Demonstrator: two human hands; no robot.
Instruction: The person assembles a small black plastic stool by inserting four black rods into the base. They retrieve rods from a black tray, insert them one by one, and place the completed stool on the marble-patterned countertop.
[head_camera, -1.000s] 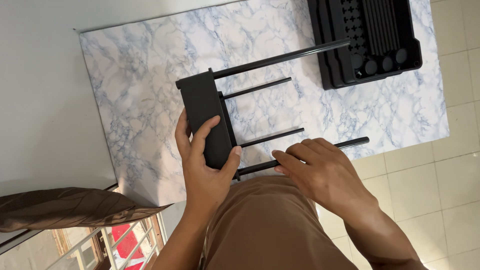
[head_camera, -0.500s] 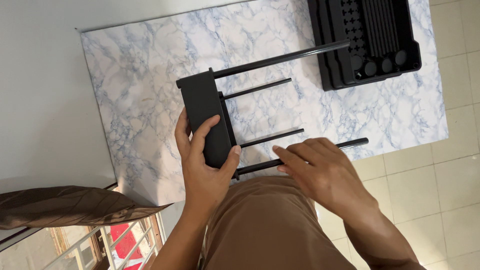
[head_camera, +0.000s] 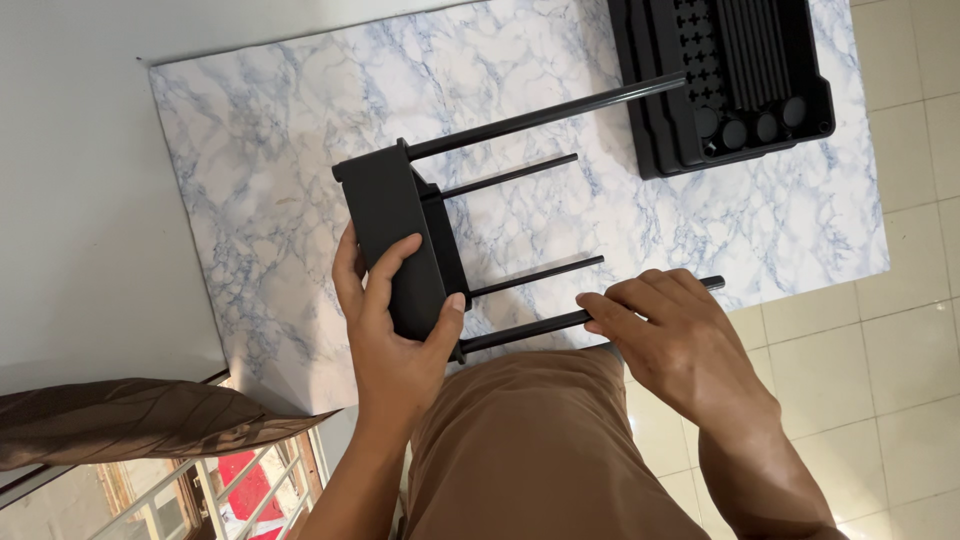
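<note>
Four thin black rods (head_camera: 545, 120) stick out to the right from a black plastic panel (head_camera: 395, 235) held over the marble-patterned mat (head_camera: 250, 160). The left hand (head_camera: 395, 335) wraps the panel's near end, fingers curled against it. The right hand (head_camera: 675, 345) closes its fingers round the nearest rod (head_camera: 520, 330). Far right lies a black moulded tray (head_camera: 720, 80) with ribbed slots and round pockets; I cannot tell what it holds.

Both hands, the left hand (head_camera: 395, 335) and the right hand (head_camera: 680, 345), are bare, with no rings, watch or gloves, and the forearms carry no sleeves. Between the forearms shows plain brown cloth (head_camera: 545, 450), smooth, softly creased and unpatterned.
</note>
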